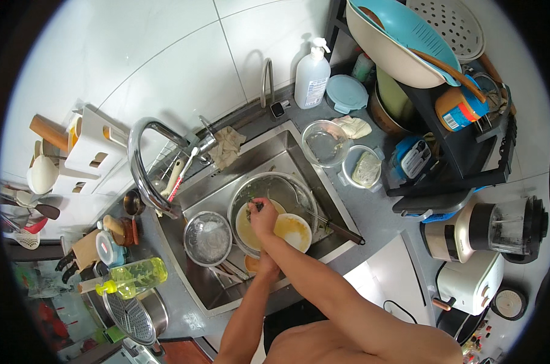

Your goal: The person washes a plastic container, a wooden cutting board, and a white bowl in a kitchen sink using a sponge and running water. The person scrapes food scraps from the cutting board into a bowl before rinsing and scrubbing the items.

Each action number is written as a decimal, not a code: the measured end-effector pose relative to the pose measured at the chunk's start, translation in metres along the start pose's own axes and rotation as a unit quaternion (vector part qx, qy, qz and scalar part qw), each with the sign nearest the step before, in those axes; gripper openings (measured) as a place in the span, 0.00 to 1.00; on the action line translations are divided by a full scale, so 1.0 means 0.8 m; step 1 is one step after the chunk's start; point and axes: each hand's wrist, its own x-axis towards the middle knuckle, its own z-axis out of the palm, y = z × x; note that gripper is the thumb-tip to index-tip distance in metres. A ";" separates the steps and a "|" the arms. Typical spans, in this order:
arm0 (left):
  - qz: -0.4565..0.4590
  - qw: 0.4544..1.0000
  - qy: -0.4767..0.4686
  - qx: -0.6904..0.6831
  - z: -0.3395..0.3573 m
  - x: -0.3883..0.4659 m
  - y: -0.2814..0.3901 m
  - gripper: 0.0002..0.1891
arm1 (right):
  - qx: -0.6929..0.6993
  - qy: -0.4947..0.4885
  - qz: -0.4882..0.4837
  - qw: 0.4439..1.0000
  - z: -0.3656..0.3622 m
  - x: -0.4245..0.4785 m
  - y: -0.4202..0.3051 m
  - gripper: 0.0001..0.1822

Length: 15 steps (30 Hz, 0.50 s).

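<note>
My right hand (pixel 262 216) is closed around dark, wet food scraps (pixel 255 206) above a large steel basin (pixel 313 193) in the sink. Beneath my right wrist, my left hand (pixel 268 263) is mostly hidden, so its grip does not show. Inside the basin sits a bowl of cloudy yellowish liquid (pixel 244 230). Beside it a white bowl (pixel 297 232) carries orange-yellow residue. A long utensil with a dark handle (pixel 345 232) leans across the basin's rim. Left of the basin stands a round bowl of cloudy water (pixel 208 239); chopsticks (pixel 231 271) lie near an orange piece (pixel 252 263).
The chrome faucet (pixel 140 159) arches over the sink's left corner. Along the right edge stand a clear bowl (pixel 325 143) and a container with a sponge-like block (pixel 366 168). A yellow-green soap bottle (pixel 138 275) lies to the left. A black rack (pixel 448 154) rises at right.
</note>
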 end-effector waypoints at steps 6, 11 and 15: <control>0.045 0.989 0.018 0.139 0.030 -0.022 0.051 0.37 | 0.017 -0.027 -0.037 0.999 -0.061 0.001 -0.005 0.11; 0.066 0.993 -0.012 0.093 0.005 0.011 0.050 0.40 | -0.089 -0.155 -0.036 0.983 -0.066 0.002 0.070 0.14; 0.079 0.989 -0.013 0.129 -0.004 0.009 0.047 0.40 | -0.109 -0.197 -0.047 0.973 -0.058 -0.011 0.074 0.15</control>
